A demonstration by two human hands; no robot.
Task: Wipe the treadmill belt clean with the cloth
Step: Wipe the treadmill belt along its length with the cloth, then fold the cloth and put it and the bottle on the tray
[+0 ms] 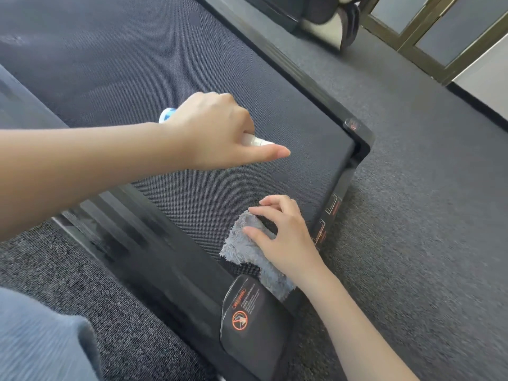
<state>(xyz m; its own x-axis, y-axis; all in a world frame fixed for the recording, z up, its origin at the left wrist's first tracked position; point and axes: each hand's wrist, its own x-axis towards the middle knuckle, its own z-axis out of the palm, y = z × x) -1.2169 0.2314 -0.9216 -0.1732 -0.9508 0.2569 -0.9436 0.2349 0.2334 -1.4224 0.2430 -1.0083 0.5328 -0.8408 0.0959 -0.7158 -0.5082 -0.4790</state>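
Grey cloth (242,248) on belt (165,64) under right hand (286,237), seemingly pinched, left hand (217,127) gripping bottle (254,140)

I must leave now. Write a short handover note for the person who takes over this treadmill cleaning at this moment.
Left hand grips a small spray bottle above the belt.
Right hand grips the grey cloth, lying on the belt's near corner.
Done: cannot tell how much is wiped.
Left: wipe the belt with the cloth.
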